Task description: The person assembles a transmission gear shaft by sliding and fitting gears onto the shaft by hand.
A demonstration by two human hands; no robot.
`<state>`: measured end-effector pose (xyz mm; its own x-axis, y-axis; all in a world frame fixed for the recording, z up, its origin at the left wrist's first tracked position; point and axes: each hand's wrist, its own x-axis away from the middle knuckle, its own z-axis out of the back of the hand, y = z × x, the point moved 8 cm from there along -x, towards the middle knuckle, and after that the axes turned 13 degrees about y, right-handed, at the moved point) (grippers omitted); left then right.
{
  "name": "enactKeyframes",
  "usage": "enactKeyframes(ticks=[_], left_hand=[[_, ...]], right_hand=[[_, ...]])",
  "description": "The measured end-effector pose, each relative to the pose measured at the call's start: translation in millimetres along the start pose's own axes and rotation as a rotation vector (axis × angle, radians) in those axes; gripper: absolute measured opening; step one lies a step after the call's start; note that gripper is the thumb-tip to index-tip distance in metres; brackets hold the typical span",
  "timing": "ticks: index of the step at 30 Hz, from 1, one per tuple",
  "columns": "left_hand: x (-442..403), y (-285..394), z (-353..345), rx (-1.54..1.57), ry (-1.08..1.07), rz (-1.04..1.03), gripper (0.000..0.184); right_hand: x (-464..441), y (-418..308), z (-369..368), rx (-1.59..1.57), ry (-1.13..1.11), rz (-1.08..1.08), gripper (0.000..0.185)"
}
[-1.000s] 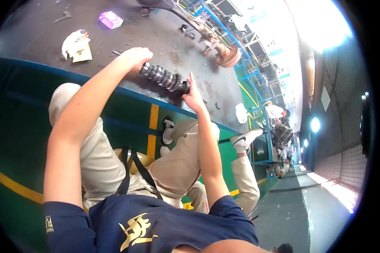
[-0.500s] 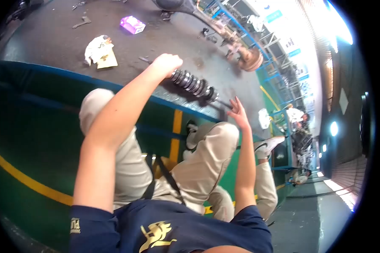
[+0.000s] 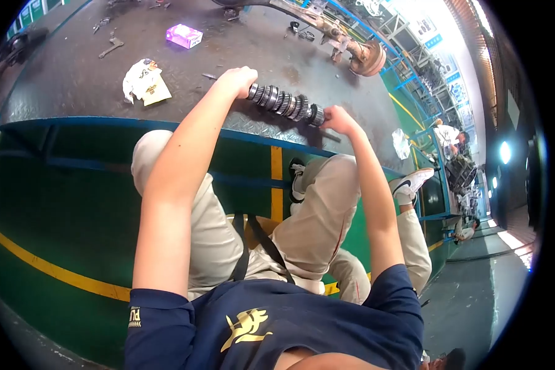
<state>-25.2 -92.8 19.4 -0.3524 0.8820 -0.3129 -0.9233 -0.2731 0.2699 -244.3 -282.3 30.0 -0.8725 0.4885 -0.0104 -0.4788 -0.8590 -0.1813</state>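
A dark metal gear shaft (image 3: 287,104), with several toothed gears stacked along it, spans the space between my hands over the near edge of the metal table (image 3: 166,120). My left hand (image 3: 239,81) is wrapped round its left end, and the fingers hide that tip. At the other end my right hand (image 3: 338,119) grips the shaft beside the last gear. The shaft slopes slightly down to the right. A small thin metal piece (image 3: 209,76) lies on the table left of my left hand.
A white cloth with a yellow packet (image 3: 156,91), a purple box (image 3: 184,36) and a wrench (image 3: 111,47) lie on the table's left side. A rusty axle with a drum (image 3: 369,58) is at the back right. People sit at the right.
My right hand has moved in from open beside the shaft to a grip on its right end. The shaft lies less steeply, its right end raised. My view has shifted slightly.
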Motion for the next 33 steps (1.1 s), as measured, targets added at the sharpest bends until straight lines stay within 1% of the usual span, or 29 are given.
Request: enactKeyframes(ticks=[2, 4, 6, 8, 10, 12, 14, 16, 17, 18, 21, 22, 23, 25, 27, 28, 30, 31, 33], left_hand=[[-5.5, -3.2, -3.5, -0.002, 0.015, 0.027, 0.027], [-8.5, -4.2, -9.3, -0.017, 0.011, 0.014, 0.026], [-12.8, -6.3, -18.3, 0.025, -0.045, 0.030, 0.024], [-19.8, -7.7, -23.4, -0.011, -0.052, -0.021, 0.025], [-31.7, -16.3, -25.5, 0.033, 0.002, -0.054, 0.026], [-31.8, -26.1, -28.0, 0.111, -0.019, -0.010, 0.032], [-29.1, -26.5, -27.6, 0.190, -0.118, 0.074, 0.034], [-36.7, -28.3, -29.8, 0.169, -0.092, 0.006, 0.030], [-34.8, -20.5, -20.3, 0.136, -0.060, -0.006, 0.027], [-34.7, -18.4, -17.7, 0.105, -0.086, -0.030, 0.027], [-34.1, -15.3, -17.7, 0.000, -0.220, -0.032, 0.021], [-32.1, -18.2, -19.4, 0.032, -0.219, 0.001, 0.024], [-31.6, -20.8, -21.3, 0.076, -0.229, 0.022, 0.026], [-24.9, -30.5, -31.3, 0.107, -0.255, 0.041, 0.028], [-30.3, -29.6, -34.9, -0.042, -0.116, -0.052, 0.032], [-27.6, -29.1, -39.8, -0.025, -0.116, -0.070, 0.032], [-30.6, -36.3, -44.0, 0.022, -0.137, 0.042, 0.036], [-31.9, -29.1, -40.7, 0.036, -0.131, 0.036, 0.036], [-15.6, -34.2, -33.4, -0.036, -0.184, 0.126, 0.033]], right_hand=[[-9.5, 5.0, -7.8, 0.053, 0.061, 0.069, 0.028], [-9.8, 13.5, -15.4, -0.128, 0.014, -0.042, 0.024], [-13.9, 26.4, -25.9, -0.233, -0.063, -0.140, 0.020], [-22.3, 33.9, -38.6, -0.211, -0.070, -0.129, 0.021], [-22.4, 30.2, -34.7, -0.049, -0.064, -0.153, 0.024], [-28.9, 32.3, -38.9, -0.067, -0.112, -0.117, 0.029], [-17.9, 24.3, -30.3, -0.060, -0.072, -0.132, 0.029], [2.0, 9.7, -13.9, -0.089, 0.047, -0.131, 0.032], [1.4, 9.2, -21.9, -0.096, 0.020, -0.144, 0.034], [-0.9, 13.0, -23.6, -0.093, 0.000, -0.158, 0.035], [0.8, 17.9, -21.8, -0.167, 0.082, -0.134, 0.032], [-0.5, 18.9, -20.4, -0.184, 0.117, -0.135, 0.032], [-2.2, 21.0, -20.2, -0.206, 0.127, -0.142, 0.032], [1.5, 19.1, -24.2, -0.207, 0.030, -0.183, 0.036], [-2.7, 13.7, -27.5, -0.194, 0.079, -0.167, 0.034], [-0.6, 17.3, -27.7, -0.160, 0.117, -0.156, 0.032], [9.6, 14.4, -18.9, -0.104, 0.149, -0.167, 0.034], [7.8, 20.9, -17.9, -0.089, 0.150, -0.174, 0.034], [4.1, 18.3, -27.9, -0.140, 0.122, -0.150, 0.038]])
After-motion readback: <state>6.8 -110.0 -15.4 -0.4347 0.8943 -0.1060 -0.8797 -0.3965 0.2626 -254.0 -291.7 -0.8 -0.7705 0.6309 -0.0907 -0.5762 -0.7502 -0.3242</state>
